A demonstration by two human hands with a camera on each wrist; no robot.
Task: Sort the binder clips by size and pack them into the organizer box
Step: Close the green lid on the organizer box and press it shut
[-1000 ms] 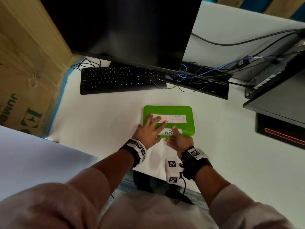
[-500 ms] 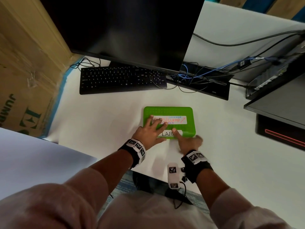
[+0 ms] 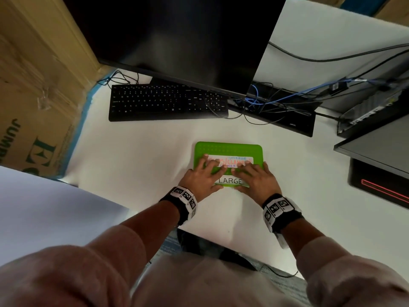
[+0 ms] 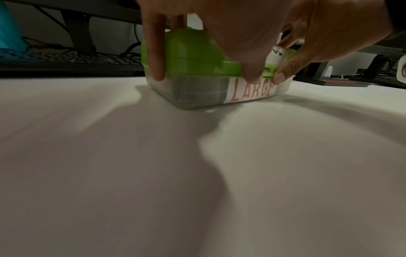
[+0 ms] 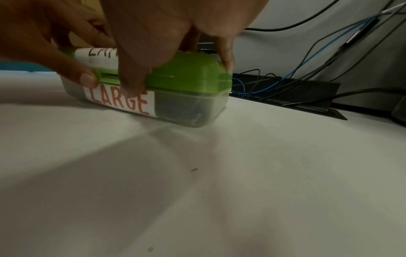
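Observation:
The organizer box (image 3: 228, 148) sits shut on the white desk, its green lid over a translucent base with a "LARGE" label on the front. Dark binder clips (image 4: 197, 93) show dimly through the base. My left hand (image 3: 204, 176) holds the lid's left half, fingers spread on top and thumb at the front latch. My right hand (image 3: 254, 177) holds the right half the same way. In the right wrist view its thumb (image 5: 131, 81) presses the front edge of the box (image 5: 189, 76) and the little finger runs down the right end.
A black keyboard (image 3: 166, 101) and a large dark monitor (image 3: 177, 36) stand behind the box. Tangled cables (image 3: 265, 103) lie at the back right. Black computer cases (image 3: 376, 151) stand at the right, a cardboard carton (image 3: 33, 96) at the left.
My right hand has moved from the desk in front of the box up onto the right half of the lid. The left hand has stayed on the lid.

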